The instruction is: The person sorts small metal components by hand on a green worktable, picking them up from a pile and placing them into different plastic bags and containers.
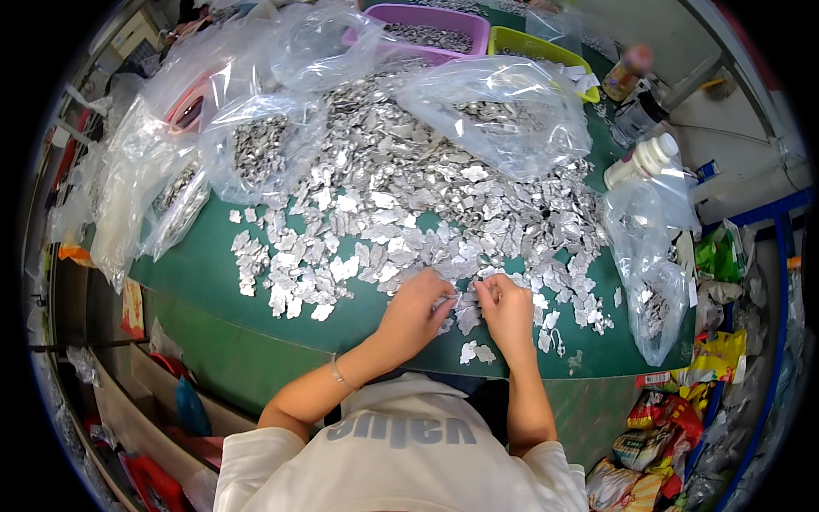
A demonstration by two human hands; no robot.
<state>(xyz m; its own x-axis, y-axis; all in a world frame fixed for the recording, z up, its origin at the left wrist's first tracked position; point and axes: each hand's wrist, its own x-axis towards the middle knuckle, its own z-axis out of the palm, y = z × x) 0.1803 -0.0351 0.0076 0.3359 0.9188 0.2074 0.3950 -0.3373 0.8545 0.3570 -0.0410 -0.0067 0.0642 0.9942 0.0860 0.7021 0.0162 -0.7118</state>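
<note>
A broad heap of small, flat, silver metal pieces point(392, 243) with wavy outlines covers much of the green table point(205, 264). My left hand point(414, 307) is closed at the heap's near edge, its fingertips pinched around what looks like one flat metal piece. Just to its right, my right hand point(509, 311) is closed too, thumb against the forefinger; what it pinches, if anything, is too small to make out. The hands are a little apart, with several pieces lying between them. A few loose metal pieces point(476, 352) lie nearer to me, below the hands.
Clear plastic bags point(503, 107) of metal pieces lie on the heap and at the left; another bag point(655, 311) is at the right edge. Behind are a purple basin point(478, 30) and a green basin point(589, 72). A white bottle point(641, 160) stands right. Colourful packets point(653, 435) lie below right.
</note>
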